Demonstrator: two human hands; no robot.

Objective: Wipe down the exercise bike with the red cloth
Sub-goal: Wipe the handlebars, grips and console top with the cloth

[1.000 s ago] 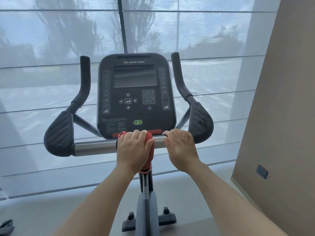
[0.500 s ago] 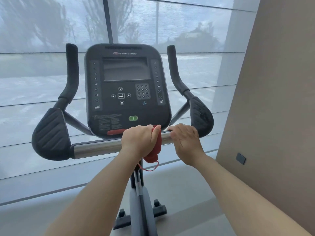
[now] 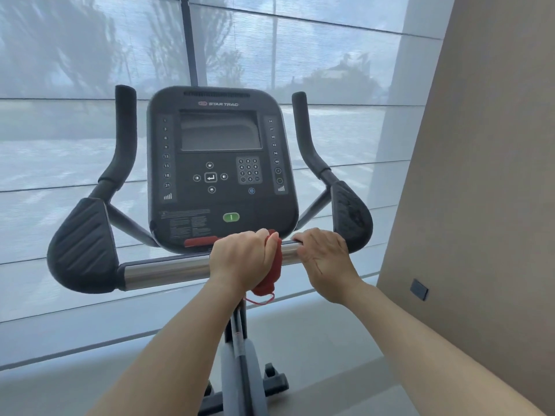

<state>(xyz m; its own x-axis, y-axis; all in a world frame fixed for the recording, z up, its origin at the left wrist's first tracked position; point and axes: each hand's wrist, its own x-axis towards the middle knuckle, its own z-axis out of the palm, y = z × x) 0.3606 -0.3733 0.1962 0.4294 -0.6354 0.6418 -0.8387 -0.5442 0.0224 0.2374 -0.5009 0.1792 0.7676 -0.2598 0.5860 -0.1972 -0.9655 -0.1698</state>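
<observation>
The exercise bike stands in front of me, its black console above a silver crossbar. My left hand is wrapped around the bar just below the console, pressing the red cloth against it. A loose end of the cloth and a red thread hang under the bar. Just right of the cloth, my right hand grips the bare bar, next to the right black elbow pad. The left elbow pad and both upright black grips are free.
A beige wall with a small dark plate stands close on the right. Behind the bike is a large window with a sheer blind. The bike's grey column and black foot reach down to a pale floor.
My left hand slid the red cloth to the right along the bar, closer to my right hand. The view shifted, so the bike sits further right and lower in the frame.
</observation>
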